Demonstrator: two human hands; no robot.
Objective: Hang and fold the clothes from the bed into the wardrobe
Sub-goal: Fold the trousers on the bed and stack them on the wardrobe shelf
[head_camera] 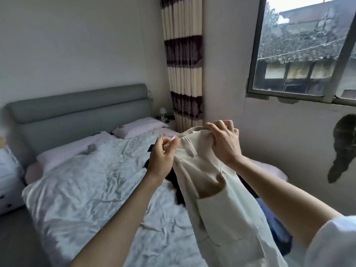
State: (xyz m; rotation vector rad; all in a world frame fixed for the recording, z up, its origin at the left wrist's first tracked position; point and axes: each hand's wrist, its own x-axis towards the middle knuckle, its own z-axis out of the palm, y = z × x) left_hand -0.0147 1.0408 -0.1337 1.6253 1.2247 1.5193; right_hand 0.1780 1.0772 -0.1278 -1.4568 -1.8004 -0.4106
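Both forearms reach out over the bed (81,189). On the left, the left hand (162,158) pinches the waistband corner of the cream trousers (217,199) between thumb and curled fingers. Rightward, the right hand (224,140) curls over the waistband's top edge, and the trousers hang down between the arms, above dark clothes (177,182) lying on the bed.

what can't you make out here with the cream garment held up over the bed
Head view, the only one:
- Wardrobe: not in frame.
- Dark clothes on the bed: mostly hidden behind the cream garment, type unclear.
- Cream garment's lower part: cut off by the bottom edge.
- Bedside lamp: too small for detail.
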